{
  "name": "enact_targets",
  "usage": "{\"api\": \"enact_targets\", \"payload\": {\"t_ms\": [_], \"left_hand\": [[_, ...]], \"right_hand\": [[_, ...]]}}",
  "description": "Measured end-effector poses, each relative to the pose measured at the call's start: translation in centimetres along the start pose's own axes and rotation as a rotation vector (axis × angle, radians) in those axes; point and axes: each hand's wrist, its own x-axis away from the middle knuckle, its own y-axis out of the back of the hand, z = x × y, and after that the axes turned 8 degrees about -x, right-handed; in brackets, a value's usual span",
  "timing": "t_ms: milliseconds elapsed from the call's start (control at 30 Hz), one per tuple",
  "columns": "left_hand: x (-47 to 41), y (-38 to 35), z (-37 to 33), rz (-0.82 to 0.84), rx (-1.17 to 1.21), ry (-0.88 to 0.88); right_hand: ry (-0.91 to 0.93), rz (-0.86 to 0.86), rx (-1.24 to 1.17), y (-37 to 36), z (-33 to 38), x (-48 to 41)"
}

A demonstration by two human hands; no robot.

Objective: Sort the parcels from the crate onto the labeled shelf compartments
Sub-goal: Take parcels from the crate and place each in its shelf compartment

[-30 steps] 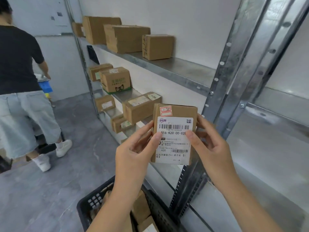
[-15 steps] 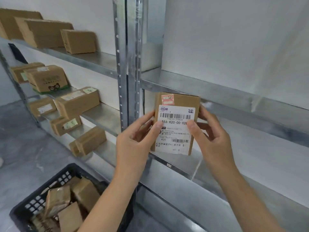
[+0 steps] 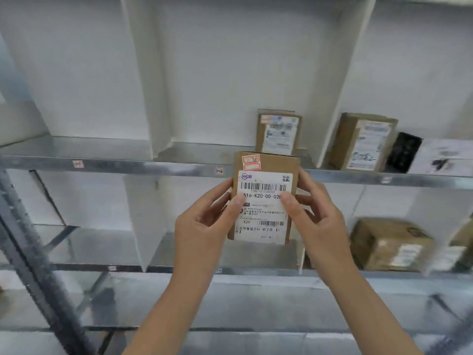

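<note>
Parcel (image 3: 265, 198) is centre frame, a small brown cardboard box, upright, label side to camera. It is held in the air in front of the rack, not resting on any shelf. Its top edge overlaps the front rim of the upper shelf (image 3: 128, 165), and its bottom edge hangs above the lower shelf (image 3: 179, 270).

Grip: both hands, one per side.
- left hand (image 3: 204, 226) is on the parcel's left edge. Thumb (image 3: 236, 203) lies flat on the white label (image 3: 263, 208), other fingers curled round behind the box.
- right hand (image 3: 322, 226) mirrors it on the right edge. Thumb (image 3: 290, 203) presses the label's right margin, fingers (image 3: 307, 180) wrapped behind.
- So the box is pinched front-to-back between thumbs and fingers, and both thumb tips sit level with the printed code line.

A red sticker (image 3: 251, 162) sits at the parcel's top left, above the label and clear of both thumbs.

Rack: white dividers (image 3: 138, 85) split the shelves into compartments, and small tags (image 3: 78, 163) on the front rim are too blurred to read.

On the upper shelf, right of centre — one labelled box (image 3: 279, 131) directly behind the parcel, another box (image 3: 363, 142) in the next compartment, then a black item (image 3: 404, 152) and a white package (image 3: 445, 160). On the lower shelf at right is a brown box (image 3: 389, 244), blurred.
</note>
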Motion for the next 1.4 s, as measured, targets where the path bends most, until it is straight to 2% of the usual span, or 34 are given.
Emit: {"api": "enact_targets", "payload": {"t_ms": [200,800,967,1233,1400], "left_hand": [[3.1,-9.2,-1.2,0.194,0.034,-0.028],[7.7,-30.2,-0.2,0.677,0.309,0.032],[6.5,-37.4,1.6,0.739,0.358,0.063],[1.9,-48.8,4.2,0.794,0.375,0.144],[-0.1,-55.8,5.6,0.833,0.372,0.117]], "right_hand": [[0.062,-0.183,0.047,9.9,2.8,3.2],[0.107,-0.609,0.367,29.0,7.4,8.6],[0.103,-0.680,0.435,34.7,6.6,6.2],[0.045,-0.691,0.507,43.4,4.3,-0.7],[0.111,-0.803,0.452,48.9,2.6,-3.9]]}}
